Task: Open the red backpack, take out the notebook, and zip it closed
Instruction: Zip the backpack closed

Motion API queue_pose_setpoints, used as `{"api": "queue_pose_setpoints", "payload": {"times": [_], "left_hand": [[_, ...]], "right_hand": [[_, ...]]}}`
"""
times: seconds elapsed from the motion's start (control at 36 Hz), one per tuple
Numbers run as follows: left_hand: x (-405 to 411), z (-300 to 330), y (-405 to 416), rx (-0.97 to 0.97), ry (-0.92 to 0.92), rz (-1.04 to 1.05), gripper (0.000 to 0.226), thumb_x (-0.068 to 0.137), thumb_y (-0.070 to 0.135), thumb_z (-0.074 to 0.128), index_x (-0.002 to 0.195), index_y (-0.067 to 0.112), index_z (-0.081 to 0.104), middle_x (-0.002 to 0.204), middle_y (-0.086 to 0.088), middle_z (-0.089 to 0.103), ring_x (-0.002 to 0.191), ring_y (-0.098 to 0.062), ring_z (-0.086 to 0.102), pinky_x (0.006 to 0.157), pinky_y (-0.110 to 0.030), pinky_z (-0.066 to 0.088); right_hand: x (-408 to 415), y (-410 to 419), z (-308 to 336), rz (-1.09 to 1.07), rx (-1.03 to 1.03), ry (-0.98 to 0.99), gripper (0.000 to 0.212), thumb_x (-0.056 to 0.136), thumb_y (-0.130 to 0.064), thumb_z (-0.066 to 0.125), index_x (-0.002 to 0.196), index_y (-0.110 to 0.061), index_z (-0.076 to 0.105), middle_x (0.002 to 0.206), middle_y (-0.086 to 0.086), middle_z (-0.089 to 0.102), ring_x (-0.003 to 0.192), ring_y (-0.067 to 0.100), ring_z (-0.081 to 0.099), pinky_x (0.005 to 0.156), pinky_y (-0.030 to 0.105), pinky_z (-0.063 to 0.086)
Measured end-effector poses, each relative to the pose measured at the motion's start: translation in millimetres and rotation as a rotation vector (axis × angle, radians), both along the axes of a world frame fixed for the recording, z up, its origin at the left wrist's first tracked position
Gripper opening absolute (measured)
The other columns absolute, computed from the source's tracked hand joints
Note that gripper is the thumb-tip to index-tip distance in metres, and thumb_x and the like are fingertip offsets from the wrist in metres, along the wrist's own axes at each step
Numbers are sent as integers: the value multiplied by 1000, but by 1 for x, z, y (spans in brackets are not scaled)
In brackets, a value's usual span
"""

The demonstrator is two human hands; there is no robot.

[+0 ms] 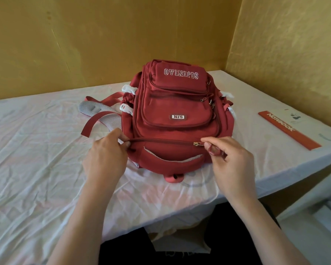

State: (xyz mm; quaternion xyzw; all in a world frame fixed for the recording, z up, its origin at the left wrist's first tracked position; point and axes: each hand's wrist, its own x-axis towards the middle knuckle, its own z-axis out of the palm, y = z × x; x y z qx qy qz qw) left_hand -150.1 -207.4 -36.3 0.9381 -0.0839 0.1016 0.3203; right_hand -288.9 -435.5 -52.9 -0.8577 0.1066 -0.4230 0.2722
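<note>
scene: a red backpack lies flat on a bed with a creased white sheet, its top end toward the person.
notebook: already out, lying at the bed's right edge, well apart from the backpack.
left hand: the left hand has its grip pinched shut on the fabric at the left end of the main zip line.
right hand: the right hand has its grip closed on the red pull tab of the zipper slider.
zip: the line between the two hands looks closed; the part to the right of the slider is hidden by the fingers.
step: closing the bag, judged nearly finished.
risk: if the left hand lets the cloth go slack, the slider could snag on the soft fabric or the grey lining.
risk two: a sideways tug could drag the bag across the loose sheet rather than move the slider.
count: one backpack, one notebook, two hands, two shoulder straps showing at left.
</note>
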Motion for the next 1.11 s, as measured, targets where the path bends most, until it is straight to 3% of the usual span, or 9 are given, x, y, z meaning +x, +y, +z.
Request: {"api": "queue_pose_setpoints", "payload": {"times": [0.14,0.31,0.39,0.47,0.58,0.72,0.89,1.0,1.11], "left_hand": [[1,2,0,14,-23,-15,14,98,24,65,87,33,65,89,-4,72,89,-34,64,79,-49,55],[-5,12,-5,95,-120,-63,18,99,31,62,106,22,76,113,-10,65,117,-40,54,95,-51,48],[-17,22,-18,85,-201,-102,21,95,42,65,104,27,78,116,-3,67,118,-38,53,100,-50,43],[-27,31,-35,69,-243,-262,17,93,44,67,102,33,76,112,10,67,115,-24,58,101,-46,44],[-38,36,-57,4,-245,-593,28,91,37,74,119,32,74,118,13,63,114,-16,61,99,-48,49],[-44,34,-92,179,-268,-693,36,93,38,70,129,39,68,123,17,62,118,-14,53,101,-38,39],[-37,22,-111,176,-245,-712,23,93,29,69,116,30,76,115,5,70,111,-22,58,98,-45,47],[-37,12,-114,92,-189,-696,20,91,45,70,105,33,77,106,11,68,106,-15,61,88,-43,53],[-35,2,-114,-97,-109,-692,14,83,39,81,94,30,80,93,11,71,91,-9,67,81,-41,55]], "right_hand": [[-9,-6,-13,-78,58,-28,23,92,-2,73,112,-12,78,101,-2,75,93,5,67,86,6,46],[-13,-4,-18,-26,186,-41,24,93,-7,72,115,-15,77,104,-10,75,100,-3,68,90,10,51],[-12,-2,-19,-13,265,-51,22,95,-16,70,115,-16,77,105,-11,75,99,-3,69,90,14,53],[-12,0,-20,-10,326,-54,22,95,-19,69,115,-19,77,104,-13,75,98,-3,69,88,14,53],[-10,4,-19,3,400,-106,15,98,-18,65,110,-24,73,98,-14,74,90,5,71,80,18,56],[-9,6,-19,48,436,-99,16,100,-10,62,108,-23,67,98,-7,73,86,9,73,80,21,58],[-14,3,-17,74,548,-68,18,91,-11,70,103,-24,74,99,-14,75,96,5,71,83,18,57],[-17,1,-17,56,574,-60,10,89,-29,76,98,-27,77,94,-12,77,93,9,73,80,27,59],[-16,-4,-17,28,489,-53,5,92,-23,75,96,-26,75,88,-16,75,88,7,72,76,24,59]]}}
